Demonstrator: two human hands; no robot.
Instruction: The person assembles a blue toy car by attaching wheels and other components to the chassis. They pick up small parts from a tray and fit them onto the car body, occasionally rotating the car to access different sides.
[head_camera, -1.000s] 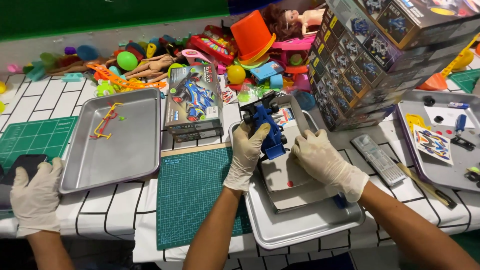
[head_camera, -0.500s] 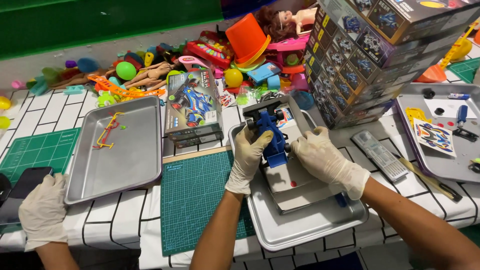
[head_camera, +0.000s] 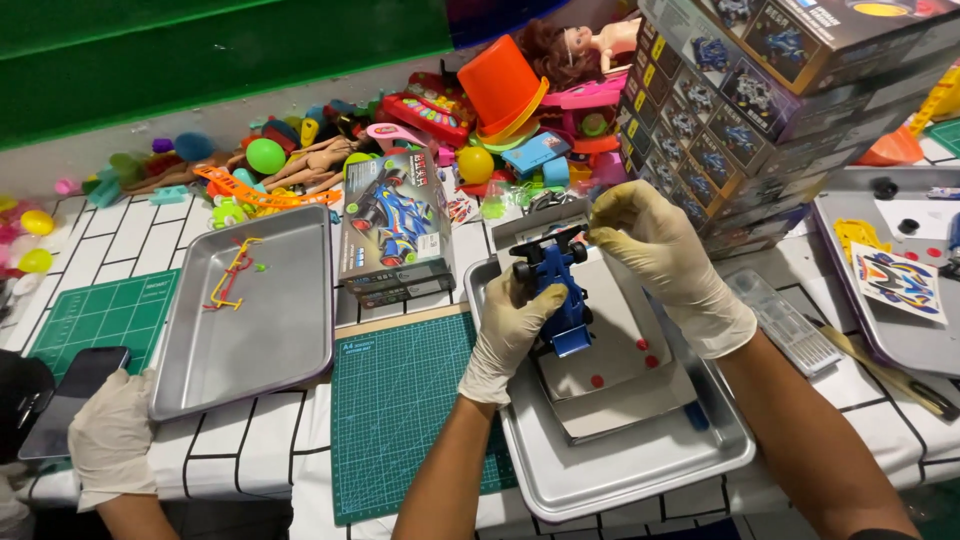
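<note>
Left hand (head_camera: 510, 335) grips the blue toy car (head_camera: 558, 290) steady over the steel tray (head_camera: 620, 470) — right hand (head_camera: 660, 250) pinches its rear end.

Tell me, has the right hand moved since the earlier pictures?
Yes. The right hand has gone from beside the blue car up to its far end, toward the stacked boxes.
</note>
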